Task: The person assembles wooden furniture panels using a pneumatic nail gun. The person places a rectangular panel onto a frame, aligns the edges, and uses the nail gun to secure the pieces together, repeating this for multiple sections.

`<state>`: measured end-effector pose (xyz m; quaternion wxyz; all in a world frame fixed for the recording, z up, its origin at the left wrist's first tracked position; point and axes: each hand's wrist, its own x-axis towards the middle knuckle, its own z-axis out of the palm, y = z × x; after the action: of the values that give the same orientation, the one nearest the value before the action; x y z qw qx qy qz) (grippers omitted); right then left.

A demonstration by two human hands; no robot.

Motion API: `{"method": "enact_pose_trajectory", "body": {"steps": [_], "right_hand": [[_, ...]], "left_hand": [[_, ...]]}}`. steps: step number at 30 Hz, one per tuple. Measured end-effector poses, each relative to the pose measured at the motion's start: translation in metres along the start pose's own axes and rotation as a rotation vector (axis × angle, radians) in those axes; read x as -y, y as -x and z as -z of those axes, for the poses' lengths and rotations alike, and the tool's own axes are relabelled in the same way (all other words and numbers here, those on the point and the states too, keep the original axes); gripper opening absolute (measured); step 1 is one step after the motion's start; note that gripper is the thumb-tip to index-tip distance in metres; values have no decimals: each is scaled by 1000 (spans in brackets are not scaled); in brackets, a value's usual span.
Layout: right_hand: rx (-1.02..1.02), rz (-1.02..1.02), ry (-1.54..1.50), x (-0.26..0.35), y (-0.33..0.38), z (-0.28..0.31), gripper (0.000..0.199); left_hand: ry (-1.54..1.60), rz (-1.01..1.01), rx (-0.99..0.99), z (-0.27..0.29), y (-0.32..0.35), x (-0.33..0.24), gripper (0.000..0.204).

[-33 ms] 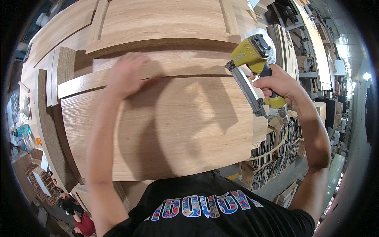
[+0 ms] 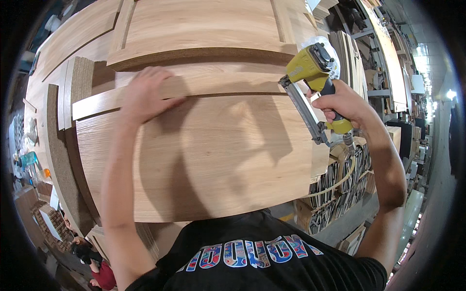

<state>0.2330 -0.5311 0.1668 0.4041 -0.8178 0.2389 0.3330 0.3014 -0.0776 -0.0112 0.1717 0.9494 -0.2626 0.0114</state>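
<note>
My right hand (image 2: 348, 104) is wrapped round the black grip of a yellow-green pneumatic nail gun (image 2: 307, 72), whose long metal magazine slants down beside the panel's right end. An air hose (image 2: 343, 180) runs from its handle. My left hand (image 2: 145, 99) lies across a narrow wooden strip (image 2: 230, 83), thumb spread from the fingers, over its left part. That strip runs along the far edge of a wide wood-grain panel (image 2: 233, 160) in front of me. Shadows of my arm and the nail gun fall on the panel.
Beyond the strip lies a framed wood panel (image 2: 204, 24). Thick board edges (image 2: 63, 160) stand along the left. Bundled thin offcuts (image 2: 340, 184) are stacked at the right, below the nail gun. Another person in a red top (image 2: 104, 275) is at lower left.
My left hand has shifted slightly left and nearer along the strip, its fingers now sharper. The nail gun and my right hand have barely moved.
</note>
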Motion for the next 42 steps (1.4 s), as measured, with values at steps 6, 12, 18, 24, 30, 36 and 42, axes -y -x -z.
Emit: {"method": "enact_pose_trajectory", "body": {"steps": [6, 12, 18, 24, 30, 36, 42], "right_hand": [[56, 69, -45, 21, 3, -44, 43], [147, 120, -79, 39, -6, -79, 49], [51, 48, -6, 54, -1, -90, 50], [135, 123, -31, 77, 8, -105, 25], [181, 147, 80, 96, -8, -129, 15], [224, 184, 63, 110, -9, -139, 39], [192, 108, 79, 124, -3, -142, 30]], "left_hand": [[29, 99, -68, 29, 46, 48, 64], [0, 67, -154, 13, 46, 56, 67], [15, 61, -153, 19, 45, 56, 63], [24, 39, -191, 20, 47, 53, 59], [79, -21, -294, 14, 49, 59, 58], [87, -21, -251, 17, 48, 58, 60], [125, -39, -265, 14, 48, 63, 63]]}}
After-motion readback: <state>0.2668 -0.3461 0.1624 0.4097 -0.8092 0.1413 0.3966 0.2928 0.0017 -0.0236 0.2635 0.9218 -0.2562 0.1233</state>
